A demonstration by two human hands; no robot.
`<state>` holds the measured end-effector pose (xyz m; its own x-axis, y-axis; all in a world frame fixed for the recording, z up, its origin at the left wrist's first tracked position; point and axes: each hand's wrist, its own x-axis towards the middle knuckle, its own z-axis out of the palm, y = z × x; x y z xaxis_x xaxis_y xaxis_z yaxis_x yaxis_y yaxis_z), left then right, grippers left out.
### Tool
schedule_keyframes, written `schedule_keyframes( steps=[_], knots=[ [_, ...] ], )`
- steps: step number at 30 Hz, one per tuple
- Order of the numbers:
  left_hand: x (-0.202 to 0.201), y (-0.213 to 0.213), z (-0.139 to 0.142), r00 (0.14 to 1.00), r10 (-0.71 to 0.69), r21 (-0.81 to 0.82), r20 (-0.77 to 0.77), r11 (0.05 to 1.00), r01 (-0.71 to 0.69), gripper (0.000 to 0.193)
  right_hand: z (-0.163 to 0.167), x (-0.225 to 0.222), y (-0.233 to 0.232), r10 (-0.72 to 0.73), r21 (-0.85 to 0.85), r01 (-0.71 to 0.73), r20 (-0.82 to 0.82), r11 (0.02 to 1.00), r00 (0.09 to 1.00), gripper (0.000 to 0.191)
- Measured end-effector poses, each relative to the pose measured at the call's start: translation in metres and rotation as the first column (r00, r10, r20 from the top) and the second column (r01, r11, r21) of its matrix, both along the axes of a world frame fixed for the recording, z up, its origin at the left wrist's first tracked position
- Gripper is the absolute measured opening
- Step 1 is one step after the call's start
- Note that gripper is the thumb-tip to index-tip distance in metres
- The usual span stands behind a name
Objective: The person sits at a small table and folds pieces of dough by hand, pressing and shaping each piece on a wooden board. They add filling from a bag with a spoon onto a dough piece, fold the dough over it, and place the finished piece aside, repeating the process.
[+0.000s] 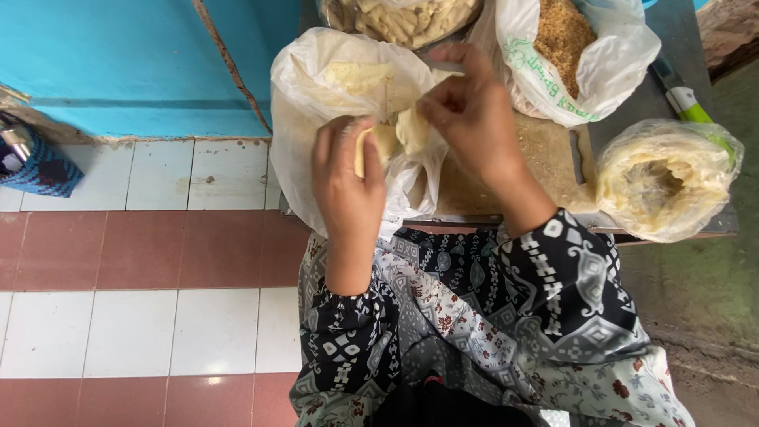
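A person's left hand (348, 178) cups a pale, thin wrapper (385, 141) while the right hand (468, 111) pinches its upper edge, both over a white plastic bag (316, 95) on the bench (553, 150). The sheet looks light, limp and easily torn, best held by its edges. Right of the hands sits a bagged stack of wrappers (664, 178); beyond, a bag of brown crumbs (563, 35).

Three plastic bags: a white one (316, 87) centre, a green-printed white one (609, 63) behind, a clear one (668, 178) right.
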<state>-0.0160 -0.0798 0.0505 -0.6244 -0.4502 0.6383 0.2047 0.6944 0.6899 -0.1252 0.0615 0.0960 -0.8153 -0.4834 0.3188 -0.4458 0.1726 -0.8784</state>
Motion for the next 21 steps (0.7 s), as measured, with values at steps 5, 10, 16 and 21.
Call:
schedule_keyframes(
  steps=[5,10,16,21],
  knots=[
    [-0.006,0.025,-0.008,0.913,-0.378,0.352,-0.153,0.843,0.408,0.041,0.005,-0.002,0.022,0.061,-0.183,-0.022,0.209,0.983,0.976,0.046],
    [-0.018,0.019,-0.018,0.805,-0.512,0.710,-0.300,0.443,0.547,0.029,0.009,-0.003,0.037,0.088,-0.299,0.040,0.403,0.953,0.911,0.042],
    [-0.008,0.022,-0.001,0.998,0.014,-0.239,-0.059,0.971,-0.028,0.031,-0.002,0.002,0.055,0.005,-0.287,0.149,0.471,0.946,0.882,0.037],
    [-0.011,0.043,0.005,0.977,-0.209,-0.086,-0.049,0.975,0.205,0.029,-0.011,0.016,0.052,-0.057,-0.181,0.111,0.278,0.977,0.959,0.043]
  ],
)
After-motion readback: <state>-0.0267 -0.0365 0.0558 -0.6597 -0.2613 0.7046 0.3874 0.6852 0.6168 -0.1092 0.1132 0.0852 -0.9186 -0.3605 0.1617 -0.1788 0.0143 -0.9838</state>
